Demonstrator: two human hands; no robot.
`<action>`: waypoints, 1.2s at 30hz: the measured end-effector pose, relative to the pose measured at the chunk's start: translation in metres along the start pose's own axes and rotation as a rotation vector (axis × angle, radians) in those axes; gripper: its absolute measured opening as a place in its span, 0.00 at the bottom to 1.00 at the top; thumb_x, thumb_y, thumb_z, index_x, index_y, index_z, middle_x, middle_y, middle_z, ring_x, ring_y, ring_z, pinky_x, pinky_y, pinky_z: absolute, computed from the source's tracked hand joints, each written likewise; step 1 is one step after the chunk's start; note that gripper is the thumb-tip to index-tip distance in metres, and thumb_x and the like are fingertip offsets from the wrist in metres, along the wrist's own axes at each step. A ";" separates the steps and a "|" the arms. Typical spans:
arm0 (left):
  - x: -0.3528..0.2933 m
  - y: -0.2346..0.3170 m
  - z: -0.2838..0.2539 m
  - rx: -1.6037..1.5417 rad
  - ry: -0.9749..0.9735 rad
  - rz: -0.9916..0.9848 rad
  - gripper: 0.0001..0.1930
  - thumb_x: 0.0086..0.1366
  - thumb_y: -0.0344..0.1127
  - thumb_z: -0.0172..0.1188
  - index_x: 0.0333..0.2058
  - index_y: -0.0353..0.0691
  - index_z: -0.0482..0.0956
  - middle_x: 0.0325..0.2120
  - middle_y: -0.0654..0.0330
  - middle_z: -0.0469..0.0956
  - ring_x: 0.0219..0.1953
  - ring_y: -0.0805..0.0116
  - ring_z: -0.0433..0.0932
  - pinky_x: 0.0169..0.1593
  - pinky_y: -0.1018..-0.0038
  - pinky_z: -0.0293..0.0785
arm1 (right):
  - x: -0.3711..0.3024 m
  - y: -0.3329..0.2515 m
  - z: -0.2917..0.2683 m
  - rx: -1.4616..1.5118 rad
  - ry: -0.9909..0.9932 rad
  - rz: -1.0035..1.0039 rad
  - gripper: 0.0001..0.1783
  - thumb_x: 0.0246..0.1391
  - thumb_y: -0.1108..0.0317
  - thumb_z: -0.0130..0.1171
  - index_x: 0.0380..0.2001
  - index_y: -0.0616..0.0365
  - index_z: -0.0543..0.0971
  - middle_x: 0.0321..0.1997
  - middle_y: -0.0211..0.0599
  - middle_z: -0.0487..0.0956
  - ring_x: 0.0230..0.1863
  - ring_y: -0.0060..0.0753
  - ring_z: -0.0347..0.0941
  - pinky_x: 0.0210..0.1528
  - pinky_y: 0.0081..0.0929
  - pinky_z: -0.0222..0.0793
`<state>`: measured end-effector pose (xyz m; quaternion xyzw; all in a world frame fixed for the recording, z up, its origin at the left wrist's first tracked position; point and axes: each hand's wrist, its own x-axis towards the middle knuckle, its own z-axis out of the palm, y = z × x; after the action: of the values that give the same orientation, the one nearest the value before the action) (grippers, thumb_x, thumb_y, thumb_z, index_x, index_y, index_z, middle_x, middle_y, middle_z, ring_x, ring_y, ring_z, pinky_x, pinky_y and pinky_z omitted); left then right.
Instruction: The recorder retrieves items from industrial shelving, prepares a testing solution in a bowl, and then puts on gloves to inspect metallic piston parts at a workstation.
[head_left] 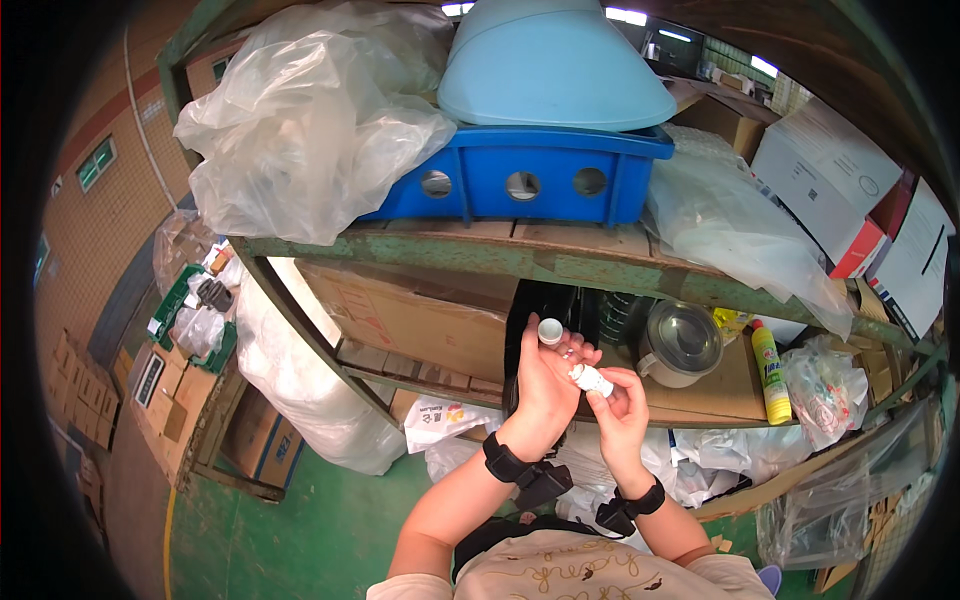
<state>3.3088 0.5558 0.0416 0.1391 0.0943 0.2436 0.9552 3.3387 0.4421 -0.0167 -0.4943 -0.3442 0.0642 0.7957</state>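
Observation:
My left hand (546, 388) is turned palm up in front of the shelf, with its fingers curled. A round white bottle cap (550, 332) is held at its thumb and fingers, hollow side showing. In my right hand (624, 408) is a small white bottle (592, 380) with a label, gripped between thumb and fingers. The bottle is tilted, its mouth over the left palm. Small pale bits, perhaps tablets, show near the left fingers, too small to make out. Each wrist wears a black strap with a black block.
Behind my hands stands a green metal shelf (560, 262). It carries a blue crate (540, 178), clear plastic bags (300, 130), a lidded pot (682, 343), a yellow bottle (770, 375) and a large cardboard box (420, 315). Cardboard boxes stand at left.

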 end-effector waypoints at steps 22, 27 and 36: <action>-0.015 -0.010 0.012 0.279 -0.037 0.200 0.24 0.70 0.57 0.43 0.24 0.42 0.65 0.19 0.63 0.66 0.23 0.69 0.66 0.31 0.73 0.65 | 0.001 -0.009 0.002 -0.417 0.014 -0.270 0.16 0.45 0.84 0.63 0.39 0.62 0.77 0.45 0.41 0.71 0.47 0.36 0.72 0.49 0.28 0.70; -0.011 -0.005 0.006 0.146 -0.042 0.048 0.24 0.69 0.57 0.44 0.24 0.42 0.64 0.20 0.63 0.64 0.22 0.68 0.63 0.30 0.72 0.64 | 0.002 -0.001 -0.008 -0.361 -0.051 -0.255 0.16 0.45 0.85 0.62 0.39 0.63 0.76 0.47 0.41 0.71 0.49 0.35 0.71 0.52 0.29 0.69; -0.001 0.003 -0.004 0.017 0.077 -0.105 0.24 0.68 0.57 0.46 0.23 0.42 0.63 0.21 0.62 0.64 0.25 0.66 0.63 0.35 0.69 0.65 | -0.004 0.003 -0.007 0.093 -0.044 0.054 0.16 0.53 0.85 0.57 0.45 0.65 0.71 0.51 0.38 0.67 0.53 0.30 0.69 0.56 0.27 0.67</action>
<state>3.3061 0.5586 0.0390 0.1327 0.1402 0.1973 0.9612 3.3413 0.4367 -0.0230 -0.4644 -0.3446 0.1123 0.8081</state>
